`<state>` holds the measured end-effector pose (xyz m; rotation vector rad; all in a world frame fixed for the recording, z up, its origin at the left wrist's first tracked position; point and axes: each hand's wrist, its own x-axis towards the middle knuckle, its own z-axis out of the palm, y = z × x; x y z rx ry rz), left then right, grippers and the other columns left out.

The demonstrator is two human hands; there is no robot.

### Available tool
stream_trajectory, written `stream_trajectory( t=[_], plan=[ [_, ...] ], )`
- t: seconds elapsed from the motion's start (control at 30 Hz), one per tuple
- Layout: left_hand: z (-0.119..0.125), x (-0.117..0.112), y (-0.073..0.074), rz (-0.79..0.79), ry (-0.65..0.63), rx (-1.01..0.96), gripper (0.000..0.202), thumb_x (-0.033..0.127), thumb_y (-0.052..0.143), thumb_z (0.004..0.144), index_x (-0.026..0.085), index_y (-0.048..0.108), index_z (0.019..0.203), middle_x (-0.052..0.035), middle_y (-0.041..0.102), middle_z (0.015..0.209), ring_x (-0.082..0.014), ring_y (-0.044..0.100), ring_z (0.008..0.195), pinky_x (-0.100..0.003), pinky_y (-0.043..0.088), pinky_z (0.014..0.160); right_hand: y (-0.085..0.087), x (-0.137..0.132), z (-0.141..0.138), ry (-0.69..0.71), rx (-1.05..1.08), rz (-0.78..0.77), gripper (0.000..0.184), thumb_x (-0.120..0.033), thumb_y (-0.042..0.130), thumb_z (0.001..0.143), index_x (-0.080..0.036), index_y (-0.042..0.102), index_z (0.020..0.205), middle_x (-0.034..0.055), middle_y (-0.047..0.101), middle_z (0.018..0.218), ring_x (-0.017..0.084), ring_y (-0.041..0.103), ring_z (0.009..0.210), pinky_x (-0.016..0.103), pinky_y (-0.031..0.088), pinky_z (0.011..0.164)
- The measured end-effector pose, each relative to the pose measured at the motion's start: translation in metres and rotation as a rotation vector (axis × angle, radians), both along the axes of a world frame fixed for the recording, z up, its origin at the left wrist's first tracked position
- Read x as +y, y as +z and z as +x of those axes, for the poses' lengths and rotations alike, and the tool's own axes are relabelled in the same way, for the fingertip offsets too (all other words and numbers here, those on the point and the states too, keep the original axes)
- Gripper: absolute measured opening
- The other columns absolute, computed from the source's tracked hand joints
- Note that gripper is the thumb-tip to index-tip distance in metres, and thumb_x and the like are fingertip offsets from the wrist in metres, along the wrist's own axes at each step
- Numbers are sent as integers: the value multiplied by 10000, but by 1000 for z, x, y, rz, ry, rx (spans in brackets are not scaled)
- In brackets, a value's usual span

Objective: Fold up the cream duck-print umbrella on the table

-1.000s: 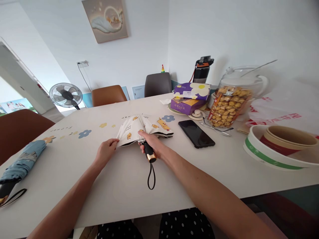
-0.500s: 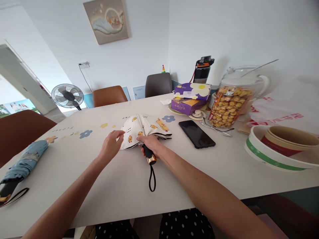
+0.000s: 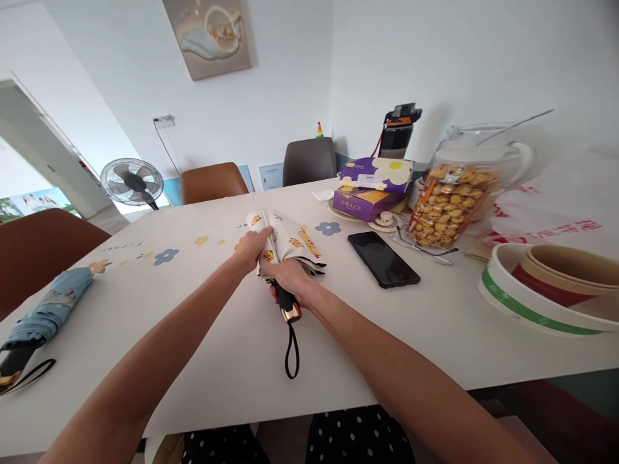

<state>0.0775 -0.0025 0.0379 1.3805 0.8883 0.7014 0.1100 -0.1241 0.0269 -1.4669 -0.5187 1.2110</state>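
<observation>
A white folding umbrella (image 3: 290,241) with yellow cartoon prints lies in front of me, its canopy loosely gathered. Its black handle with a gold end points toward me, and a black wrist loop hangs from it onto the table. My right hand (image 3: 289,278) is closed around the umbrella where canopy and handle meet. On the canopy's left side, my left hand (image 3: 254,250) grips the fabric, thumb on top and the other fingers partly hidden. The canopy's right edge fans out in loose folds.
A rolled blue umbrella (image 3: 51,306) lies at the table's left. To the right are a black phone (image 3: 384,259), glasses (image 3: 425,248), a purple box (image 3: 360,203), a snack bag (image 3: 447,203), a glass pitcher (image 3: 520,161) and paper bowls (image 3: 512,296).
My left hand has moved right and closed on the canopy, folding its left side inward so the umbrella is narrower. My right hand keeps its hold.
</observation>
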Motion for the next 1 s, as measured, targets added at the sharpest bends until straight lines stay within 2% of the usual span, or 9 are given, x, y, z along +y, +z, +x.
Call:
stream_trajectory(
  t=[0.1,0.17,0.37,0.47,0.57,0.67,0.8,0.9,1.0],
  plan=[
    [1,7,11,-199,-89,-95,341,364,674,641,145,591,889,-96,644,763,-216,618,715,-337,506,663,2,-2,2,59,56,64,117,-220,592,667,-152,497,681,-6,495,474,103,458,355,238,444,331],
    [-3,10,18,-247,-127,-165,379,395,649,657,142,596,935,-96,650,777,-223,621,724,-353,516,691,5,-5,1,111,122,125,131,-233,595,672,-154,492,683,-9,504,500,93,454,358,227,438,327],
    [-20,8,34,-153,-110,-224,382,382,550,691,125,607,967,-94,653,762,-261,625,748,-404,522,724,9,-12,-9,240,312,346,203,-282,645,675,-144,515,745,-6,525,623,62,453,392,197,443,331],
    [-27,6,35,-117,-92,-242,395,384,545,687,128,608,981,-92,653,747,-271,627,746,-408,524,713,8,-13,-14,238,358,367,298,-326,660,680,-156,531,887,8,550,731,98,543,464,264,519,387],
    [-32,7,30,-66,-103,-187,438,464,530,693,136,615,971,-91,649,726,-271,626,729,-401,525,693,6,-13,-17,291,443,381,311,-304,658,689,-164,520,929,15,562,786,132,608,545,274,537,425],
    [-32,11,17,-47,-111,-102,512,567,491,693,144,616,952,-95,645,734,-265,620,727,-388,521,677,0,-10,-19,333,517,380,235,-240,668,682,-145,524,841,9,564,745,64,510,435,188,454,358],
    [-24,24,-9,-12,-2,39,501,533,516,686,135,573,986,-118,633,864,-265,610,804,-376,508,692,-9,-2,-22,197,615,275,167,-177,645,694,-156,497,769,-36,491,637,30,410,379,165,402,339],
    [-18,32,-19,144,166,170,553,416,615,639,127,490,1094,-147,577,1058,-282,563,969,-380,475,786,-13,2,-23,105,640,164,128,-155,606,722,-157,482,754,-35,466,622,37,414,385,184,422,356],
    [-12,24,-10,566,225,262,561,348,606,662,162,438,1164,-132,487,1222,-271,444,1155,-391,366,944,-14,3,-22,45,622,127,110,-163,589,739,-155,482,761,-28,467,623,48,424,396,210,442,368]
  ],
)
